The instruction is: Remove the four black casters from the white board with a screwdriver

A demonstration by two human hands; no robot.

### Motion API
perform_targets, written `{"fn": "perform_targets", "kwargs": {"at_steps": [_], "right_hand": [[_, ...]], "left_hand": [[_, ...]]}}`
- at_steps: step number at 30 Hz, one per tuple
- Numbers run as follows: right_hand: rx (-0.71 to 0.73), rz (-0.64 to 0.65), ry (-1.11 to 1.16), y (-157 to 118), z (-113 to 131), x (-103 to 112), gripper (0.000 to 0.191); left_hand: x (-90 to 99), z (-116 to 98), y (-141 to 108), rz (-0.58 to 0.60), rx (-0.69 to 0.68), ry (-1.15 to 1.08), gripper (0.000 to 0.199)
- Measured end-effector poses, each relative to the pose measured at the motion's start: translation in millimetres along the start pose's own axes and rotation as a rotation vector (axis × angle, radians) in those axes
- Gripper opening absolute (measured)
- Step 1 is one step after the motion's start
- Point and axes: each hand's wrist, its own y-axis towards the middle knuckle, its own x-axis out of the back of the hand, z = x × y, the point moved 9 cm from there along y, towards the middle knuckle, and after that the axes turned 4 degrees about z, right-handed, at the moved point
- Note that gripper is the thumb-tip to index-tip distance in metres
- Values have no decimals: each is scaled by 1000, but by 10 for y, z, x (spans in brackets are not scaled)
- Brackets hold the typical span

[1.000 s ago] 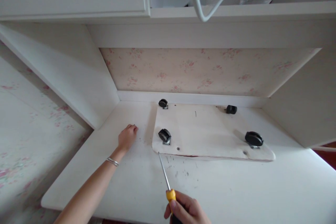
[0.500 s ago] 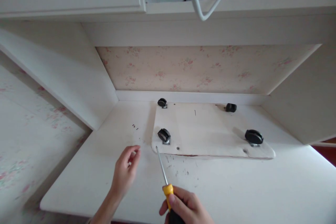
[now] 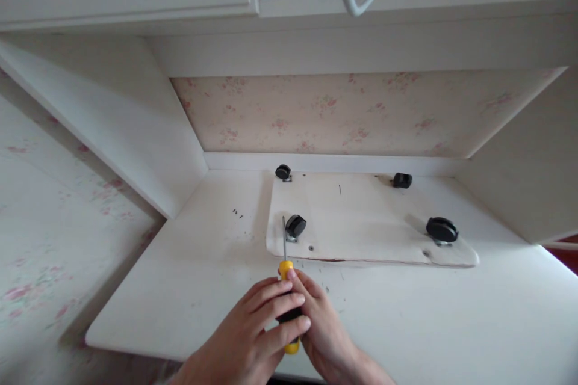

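A screwdriver (image 3: 286,265) with a yellow and black handle is held between both hands, its metal tip pointing up beside the near left caster (image 3: 296,226). My left hand (image 3: 257,328) has its fingers round the handle from the left. On the other side, my right hand (image 3: 320,319) grips the same handle, its thumb near the yellow collar. The white board (image 3: 356,222) lies on the desk with black casters at its corners: far left (image 3: 283,172), far right (image 3: 402,180) and near right (image 3: 442,229). Whether the tip touches anything is not clear.
A few small screws (image 3: 237,213) lie on the white desk (image 3: 158,289), left of the board. Dark crumbs are scattered along the board's front edge. Overhead is a shelf (image 3: 406,0) with a white curved tube (image 3: 354,3) hanging down. Side panels stand left and right.
My left hand has moved right and closed round the screwdriver handle. The screwdriver has shifted upward and turned more upright. The near left caster has swivelled, and the view has shifted slightly.
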Motion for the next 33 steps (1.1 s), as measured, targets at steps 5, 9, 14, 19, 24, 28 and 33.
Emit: {"fn": "perform_targets", "kwargs": {"at_steps": [5,9,14,19,24,28,33], "right_hand": [[-4,-18,67,55,56,-41,33],[-51,100,56,90,23,-210,38],[-124,185,-82,39,-176,-180,40],[-110,-14,-92,-82,-285,299,32],[-111,-181,-93,-262,-373,732,32],[-102,-224,-95,-326,-466,825,33],[-103,-230,-140,-279,-550,755,35]], "left_hand": [[59,90,-23,-104,-108,9,35],[271,376,-30,-342,-57,-177,37],[1032,892,-117,-1207,59,-509,25],[1102,1360,281,-1294,261,-1020,13],[637,1696,598,-1122,389,-1271,25],[349,1814,685,-1074,474,-1270,27],[288,1772,758,-1103,467,-1252,30]]}}
